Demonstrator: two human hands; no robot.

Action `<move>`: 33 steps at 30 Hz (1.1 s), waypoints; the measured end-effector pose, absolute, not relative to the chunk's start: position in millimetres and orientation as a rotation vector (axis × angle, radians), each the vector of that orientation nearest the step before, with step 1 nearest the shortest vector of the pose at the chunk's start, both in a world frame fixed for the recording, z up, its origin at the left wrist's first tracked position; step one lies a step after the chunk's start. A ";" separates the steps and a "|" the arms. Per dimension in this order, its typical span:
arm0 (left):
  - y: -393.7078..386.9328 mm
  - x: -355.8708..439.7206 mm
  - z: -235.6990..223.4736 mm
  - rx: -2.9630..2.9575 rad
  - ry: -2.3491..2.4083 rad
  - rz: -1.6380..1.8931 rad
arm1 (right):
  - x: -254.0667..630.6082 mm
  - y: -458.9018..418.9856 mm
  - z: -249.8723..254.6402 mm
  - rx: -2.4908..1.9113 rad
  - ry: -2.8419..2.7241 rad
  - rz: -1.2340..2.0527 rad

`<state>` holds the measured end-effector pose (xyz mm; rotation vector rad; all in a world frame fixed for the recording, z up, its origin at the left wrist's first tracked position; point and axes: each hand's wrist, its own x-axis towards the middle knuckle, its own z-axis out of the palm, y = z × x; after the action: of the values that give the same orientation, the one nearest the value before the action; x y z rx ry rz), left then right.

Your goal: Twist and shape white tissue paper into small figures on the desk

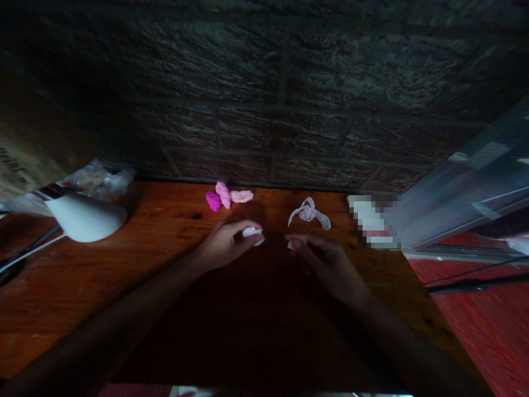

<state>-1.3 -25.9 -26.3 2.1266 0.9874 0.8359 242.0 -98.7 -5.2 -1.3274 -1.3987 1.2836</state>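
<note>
My left hand (223,242) pinches a small white lump (253,234), soft-looking like clay or wadded tissue, between thumb and fingers just over the wooden table. A short gap to the right, my right hand (326,262) is closed on a smaller white piece (292,244) at the fingertips. What the white material is I cannot tell. Behind the left hand lie a magenta lump (213,201), a pink lump (223,194) and a paler pink lump (242,196), side by side. Beyond my right hand rests a thin, crumpled whitish strip (308,213).
A white cone-shaped lamp head (85,216) and clear plastic wrapping (99,179) are at the left. Dark stone-patterned wall (256,127) closes off the back of the wooden table (165,286). At the right, a blurred white packet (374,220) lies near a translucent panel (454,187).
</note>
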 end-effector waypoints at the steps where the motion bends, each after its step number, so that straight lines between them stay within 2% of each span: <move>1: -26.3 -1.9 -25.4 2.213 1.005 0.792 | 240.3 -100.1 -5.6 -1.330 -1.419 1.323; 12: -16.3 -12.5 -28.0 2.472 1.495 0.928 | 236.7 -103.4 -14.4 -1.216 -1.480 1.591; 16: -34.1 1.2 -21.6 2.502 1.193 1.232 | 232.6 -105.6 -11.9 -1.172 -1.456 1.627; 22: -58.7 18.3 -14.8 2.360 0.681 1.302 | 217.1 -91.9 2.2 -1.140 -1.312 1.615; 33: -48.1 10.5 -27.0 2.218 0.757 1.142 | 185.9 -84.4 -13.4 -1.082 -1.089 1.669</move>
<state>10.5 -48.1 -27.0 2.2181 0.7568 1.1416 185.9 -84.4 -13.4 -1.0821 -1.0895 1.6686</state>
